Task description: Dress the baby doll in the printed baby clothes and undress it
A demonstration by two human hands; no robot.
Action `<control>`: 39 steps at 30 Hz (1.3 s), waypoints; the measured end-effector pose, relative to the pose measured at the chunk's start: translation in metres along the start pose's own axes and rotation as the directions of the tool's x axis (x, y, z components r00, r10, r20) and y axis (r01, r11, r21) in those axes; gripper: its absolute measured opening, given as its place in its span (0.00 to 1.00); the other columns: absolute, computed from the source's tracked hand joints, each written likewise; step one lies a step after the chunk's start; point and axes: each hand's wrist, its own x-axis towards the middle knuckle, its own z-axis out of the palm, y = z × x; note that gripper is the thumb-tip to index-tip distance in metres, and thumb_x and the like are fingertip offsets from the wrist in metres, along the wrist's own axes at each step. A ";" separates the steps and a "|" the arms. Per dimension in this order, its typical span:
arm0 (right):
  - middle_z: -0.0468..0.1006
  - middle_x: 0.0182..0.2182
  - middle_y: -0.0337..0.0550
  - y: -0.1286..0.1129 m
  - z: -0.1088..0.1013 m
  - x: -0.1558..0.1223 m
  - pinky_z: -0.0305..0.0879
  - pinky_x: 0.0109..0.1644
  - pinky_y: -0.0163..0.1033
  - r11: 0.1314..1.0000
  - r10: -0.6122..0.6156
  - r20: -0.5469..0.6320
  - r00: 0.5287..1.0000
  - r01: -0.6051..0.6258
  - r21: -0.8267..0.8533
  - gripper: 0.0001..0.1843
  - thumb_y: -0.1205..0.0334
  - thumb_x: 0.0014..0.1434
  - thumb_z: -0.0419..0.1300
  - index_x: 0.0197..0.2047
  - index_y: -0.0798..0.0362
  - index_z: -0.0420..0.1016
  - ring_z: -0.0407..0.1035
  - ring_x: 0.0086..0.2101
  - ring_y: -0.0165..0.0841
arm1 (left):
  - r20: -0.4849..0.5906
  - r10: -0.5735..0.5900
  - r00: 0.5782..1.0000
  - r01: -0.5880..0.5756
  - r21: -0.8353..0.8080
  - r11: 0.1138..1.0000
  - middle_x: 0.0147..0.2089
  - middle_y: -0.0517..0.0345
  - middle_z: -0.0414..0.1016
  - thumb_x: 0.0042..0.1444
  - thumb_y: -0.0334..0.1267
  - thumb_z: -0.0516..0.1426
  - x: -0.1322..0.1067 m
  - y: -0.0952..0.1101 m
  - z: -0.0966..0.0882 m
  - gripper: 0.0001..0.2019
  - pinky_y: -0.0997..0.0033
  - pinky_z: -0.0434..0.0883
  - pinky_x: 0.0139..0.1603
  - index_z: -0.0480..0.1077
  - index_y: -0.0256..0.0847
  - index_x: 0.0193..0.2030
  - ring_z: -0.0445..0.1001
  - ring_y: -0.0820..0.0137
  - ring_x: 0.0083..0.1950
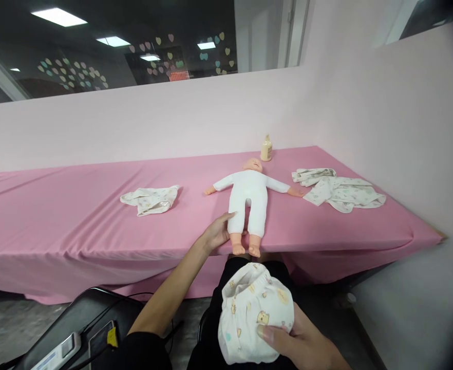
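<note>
A baby doll [248, 198] in a white bodysuit lies on its back on the pink table [76, 205], feet toward me at the front edge. My left hand [215, 232] rests on the table edge, fingers touching the doll's left leg. My right hand [301, 341] is low in front of me, shut on a pair of white printed baby pants [251, 313] with the elastic waist facing up.
A folded printed garment [151, 199] lies left of the doll, and more printed baby clothes [340, 191] lie to its right. A small cream bottle [266, 149] stands behind the doll's head. A black chair with a phone [101, 336] is at lower left. Pink walls enclose the table.
</note>
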 end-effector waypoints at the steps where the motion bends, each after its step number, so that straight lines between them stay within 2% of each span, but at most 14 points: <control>1: 0.70 0.36 0.44 0.001 0.000 -0.001 0.66 0.43 0.41 1.000 0.008 -0.005 1.000 -0.008 0.007 0.16 0.53 0.62 0.59 0.51 0.51 0.70 0.64 0.36 0.34 | -0.003 0.011 1.000 -0.011 0.017 1.000 0.42 0.47 0.77 0.59 0.37 0.59 -0.002 0.000 -0.001 0.14 0.57 0.74 0.52 0.70 0.31 0.49 0.77 0.64 0.42; 5: 0.71 0.39 0.45 -0.001 -0.001 -0.003 0.67 0.44 0.41 0.999 -0.019 -0.005 1.000 0.019 0.033 0.18 0.55 0.62 0.60 0.54 0.49 0.68 0.65 0.38 0.34 | -0.079 0.004 0.997 0.004 0.101 0.995 0.42 0.51 0.76 0.59 0.36 0.59 -0.015 0.004 -0.006 0.10 0.68 0.74 0.44 0.71 0.34 0.44 0.75 0.70 0.37; 9: 0.71 0.36 0.44 -0.020 0.000 0.001 0.67 0.44 0.39 0.995 -0.099 -0.003 0.995 0.099 -0.003 0.14 0.56 0.64 0.58 0.51 0.51 0.69 0.66 0.37 0.33 | -0.166 0.010 0.986 0.016 0.153 0.988 0.51 0.48 0.75 0.58 0.37 0.61 -0.047 0.010 -0.005 0.12 0.64 0.72 0.54 0.71 0.36 0.47 0.76 0.66 0.47; 13: 0.71 0.32 0.43 -0.043 -0.002 0.009 0.67 0.41 0.37 0.987 -0.158 0.014 0.987 0.158 -0.040 0.09 0.58 0.65 0.57 0.45 0.53 0.72 0.66 0.34 0.31 | -0.329 0.256 0.909 -0.160 0.293 0.943 0.60 0.48 0.71 0.59 0.42 0.61 -0.100 -0.002 0.013 0.18 0.64 0.65 0.63 0.68 0.41 0.55 0.69 0.63 0.62; 15: 0.72 0.32 0.43 -0.049 -0.003 0.014 0.67 0.41 0.37 0.981 -0.185 0.047 0.982 0.187 -0.051 0.09 0.58 0.65 0.57 0.43 0.54 0.72 0.66 0.34 0.31 | -0.287 0.330 0.899 -0.202 0.396 0.896 0.61 0.48 0.71 0.60 0.46 0.60 -0.126 -0.016 0.027 0.19 0.65 0.65 0.61 0.69 0.41 0.55 0.68 0.63 0.62; 17: 0.73 0.33 0.43 -0.052 -0.004 0.021 0.68 0.41 0.37 0.977 -0.197 0.046 0.979 0.200 -0.074 0.09 0.58 0.64 0.58 0.44 0.54 0.73 0.67 0.34 0.31 | -0.106 0.191 0.976 -0.138 0.373 0.917 0.58 0.46 0.72 0.62 0.49 0.58 -0.144 -0.031 0.041 0.19 0.64 0.68 0.57 0.69 0.41 0.55 0.71 0.62 0.58; 19: 0.73 0.34 0.43 -0.053 -0.006 0.027 0.68 0.40 0.35 0.973 -0.195 0.023 0.981 0.196 -0.125 0.09 0.58 0.64 0.59 0.45 0.54 0.73 0.68 0.34 0.31 | 0.012 0.098 0.995 -0.095 0.366 0.926 0.53 0.48 0.74 0.61 0.49 0.58 -0.153 -0.042 0.050 0.19 0.66 0.69 0.52 0.70 0.40 0.53 0.73 0.65 0.51; 22: 0.74 0.36 0.44 -0.057 -0.012 0.031 0.69 0.40 0.36 0.949 -0.180 0.008 0.984 0.176 -0.264 0.11 0.57 0.63 0.60 0.46 0.54 0.72 0.69 0.35 0.32 | -0.017 0.177 0.984 -0.146 0.484 0.863 0.38 0.56 0.72 0.60 0.48 0.60 -0.152 -0.040 0.055 0.14 0.76 0.66 0.38 0.70 0.38 0.41 0.69 0.75 0.37; 26: 0.75 0.44 0.46 -0.070 -0.032 0.030 0.69 0.51 0.43 0.831 -0.226 -0.145 0.963 0.113 -0.544 0.13 0.55 0.63 0.60 0.48 0.51 0.73 0.70 0.45 0.38 | 0.052 0.387 0.921 -0.291 0.752 0.592 0.33 0.59 0.67 0.62 0.46 0.57 -0.153 -0.010 0.058 0.13 0.76 0.62 0.35 0.69 0.36 0.34 0.64 0.76 0.34; 29: 0.71 0.54 0.47 -0.082 -0.048 0.035 0.64 0.59 0.47 0.681 -0.447 -0.274 0.852 0.125 -0.721 0.22 0.54 0.59 0.65 0.55 0.48 0.69 0.66 0.53 0.41 | 0.213 0.461 0.862 -0.383 0.868 0.315 0.36 0.58 0.69 0.64 0.41 0.56 -0.161 0.015 0.067 0.09 0.76 0.63 0.38 0.70 0.38 0.36 0.66 0.75 0.37; 32: 0.68 0.57 0.48 -0.092 -0.052 0.045 0.64 0.59 0.47 0.610 -0.411 -0.043 0.910 0.240 -0.755 0.33 0.53 0.57 0.66 0.64 0.45 0.63 0.64 0.55 0.40 | 0.387 0.420 0.821 -0.466 0.879 0.101 0.36 0.59 0.70 0.63 0.38 0.57 -0.165 0.032 0.077 0.05 0.77 0.63 0.36 0.71 0.40 0.37 0.67 0.76 0.36; 34: 0.73 0.46 0.46 -0.099 -0.049 0.052 0.67 0.51 0.43 0.591 -0.304 0.095 0.948 0.266 -0.762 0.25 0.51 0.59 0.65 0.58 0.46 0.71 0.67 0.47 0.37 | 0.463 0.387 0.797 -0.496 0.868 -0.018 0.37 0.59 0.72 0.63 0.37 0.57 -0.166 0.040 0.082 0.03 0.77 0.63 0.35 0.72 0.41 0.40 0.68 0.76 0.36; 36: 0.73 0.36 0.43 -0.108 -0.045 0.057 0.66 0.44 0.40 0.569 -0.256 0.116 0.960 0.246 -0.785 0.15 0.49 0.60 0.63 0.45 0.49 0.78 0.67 0.40 0.35 | 0.497 0.380 0.780 -0.483 0.864 -0.138 0.37 0.59 0.72 0.62 0.37 0.58 -0.164 0.048 0.084 0.04 0.77 0.62 0.34 0.72 0.41 0.40 0.68 0.76 0.35; 39: 0.72 0.31 0.41 -0.126 -0.044 0.064 0.62 0.39 0.38 0.542 -0.260 0.083 0.962 0.217 -0.812 0.15 0.48 0.61 0.63 0.35 0.52 0.76 0.65 0.35 0.32 | 0.494 0.363 0.790 -0.397 0.863 -0.312 0.31 0.61 0.69 0.61 0.41 0.60 -0.156 0.062 0.080 0.08 0.75 0.59 0.33 0.71 0.39 0.35 0.64 0.76 0.31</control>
